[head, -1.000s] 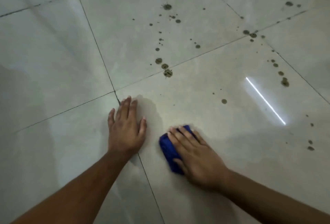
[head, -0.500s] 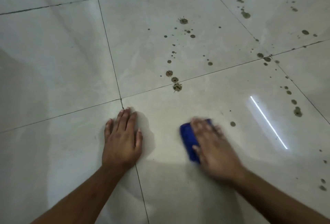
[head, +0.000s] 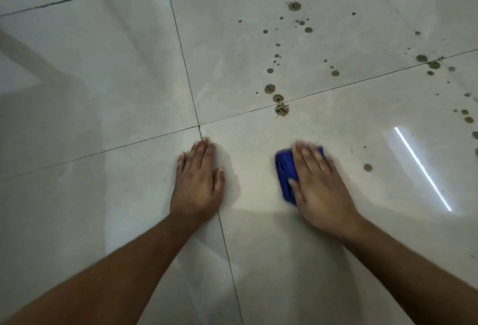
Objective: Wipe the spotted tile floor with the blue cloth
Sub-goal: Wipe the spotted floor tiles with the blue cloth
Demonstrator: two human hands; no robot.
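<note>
Head view: two bare hands and two forearms are seen from above on a pale, glossy floor.
Left hand: it is laid flat on the floor, palm down, with fingers straight and held together; nothing is gripped. Its fingertips are placed just below the crossing of two grout lines, and one grout line is covered by the palm.
Right hand: it is pressed flat on the cloth, with fingers straight and slightly spread, not curled round it. The fingertips are blurred.
Cloth: one blue cloth is seen, folded into a small pad. It is lying on the near right tile, well apart from the left hand. Only its left part and a corner beyond the fingertips are shown; the rest is hidden under the hand.
Tiles: parts of about six large tiles are shown, divided by dark grout lines.
Spots: several dozen brown-green spots are scattered over the far and right tiles; an exact count cannot be given, since many are tiny. One lone spot is seen on the cloth's tile, near the right hand on its right side. Three larger spots are lined up at the grout line beyond the cloth.
Reflection: one bright white streak is mirrored in the floor, right of the lone spot.
</note>
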